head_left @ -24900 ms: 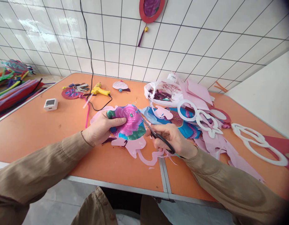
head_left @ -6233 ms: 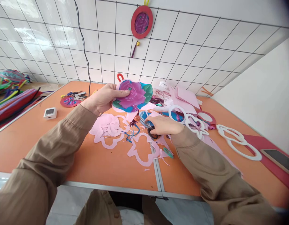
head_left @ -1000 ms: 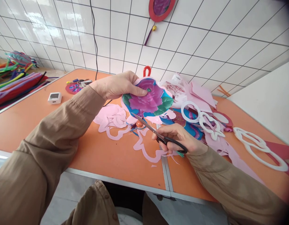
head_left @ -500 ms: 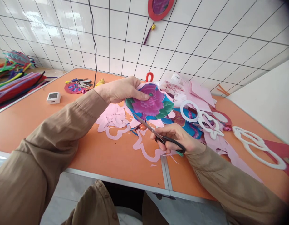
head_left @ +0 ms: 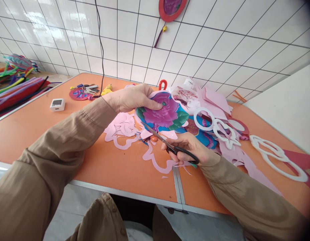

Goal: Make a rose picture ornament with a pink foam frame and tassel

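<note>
My left hand [head_left: 138, 97] pinches a flower-printed cutout [head_left: 161, 112], blue with a purple bloom and green leaves, its thumb on top. Pink backing with a wavy outline shows around the print's edge. In my right hand [head_left: 187, 147] is a pair of scissors [head_left: 180, 152] with black handles, fingers through the loops. The blades point up and left, and their tips meet the lower left edge of the cutout. Whether the blades are parted is hard to make out. Below lie pink scraps [head_left: 158, 164] with scalloped cut edges and a small orange bead [head_left: 153, 138].
Pink offcuts [head_left: 122, 124] are heaped left of centre. White ring-shaped frames [head_left: 204, 119], pink sheets [head_left: 215, 100] and a plastic bag [head_left: 186, 92] crowd the right. A small white device [head_left: 57, 104] and keys [head_left: 91, 89] sit at left on the orange table [head_left: 102, 167].
My left hand has shifted the flower cutout slightly right and down, turning it a little. My right hand and the scissors stay almost in place.
</note>
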`<state>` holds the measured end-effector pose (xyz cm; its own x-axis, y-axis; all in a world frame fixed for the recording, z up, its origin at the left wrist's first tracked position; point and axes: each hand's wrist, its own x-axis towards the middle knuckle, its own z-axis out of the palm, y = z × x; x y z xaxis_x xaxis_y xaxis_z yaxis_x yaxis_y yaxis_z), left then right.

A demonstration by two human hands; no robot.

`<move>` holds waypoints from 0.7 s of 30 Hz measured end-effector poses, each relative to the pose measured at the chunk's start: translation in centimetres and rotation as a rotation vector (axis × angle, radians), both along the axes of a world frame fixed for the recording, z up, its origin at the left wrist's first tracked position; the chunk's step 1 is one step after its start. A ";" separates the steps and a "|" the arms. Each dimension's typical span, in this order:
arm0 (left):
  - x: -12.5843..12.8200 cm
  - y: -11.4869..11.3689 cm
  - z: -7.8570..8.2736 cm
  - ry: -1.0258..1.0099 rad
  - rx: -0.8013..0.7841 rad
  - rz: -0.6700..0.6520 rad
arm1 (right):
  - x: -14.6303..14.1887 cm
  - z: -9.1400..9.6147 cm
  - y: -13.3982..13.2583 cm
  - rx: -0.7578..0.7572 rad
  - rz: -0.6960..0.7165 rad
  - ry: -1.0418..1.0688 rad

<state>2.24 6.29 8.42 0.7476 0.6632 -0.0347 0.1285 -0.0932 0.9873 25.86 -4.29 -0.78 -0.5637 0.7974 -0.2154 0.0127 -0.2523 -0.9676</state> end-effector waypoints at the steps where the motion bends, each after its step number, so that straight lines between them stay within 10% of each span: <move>1: 0.0 0.0 0.0 0.006 0.001 0.011 | -0.1 0.2 -0.1 -0.008 0.001 -0.008; 21: -0.2 0.2 0.1 -0.043 0.013 -0.005 | 0.5 -0.5 0.2 0.028 0.087 -0.034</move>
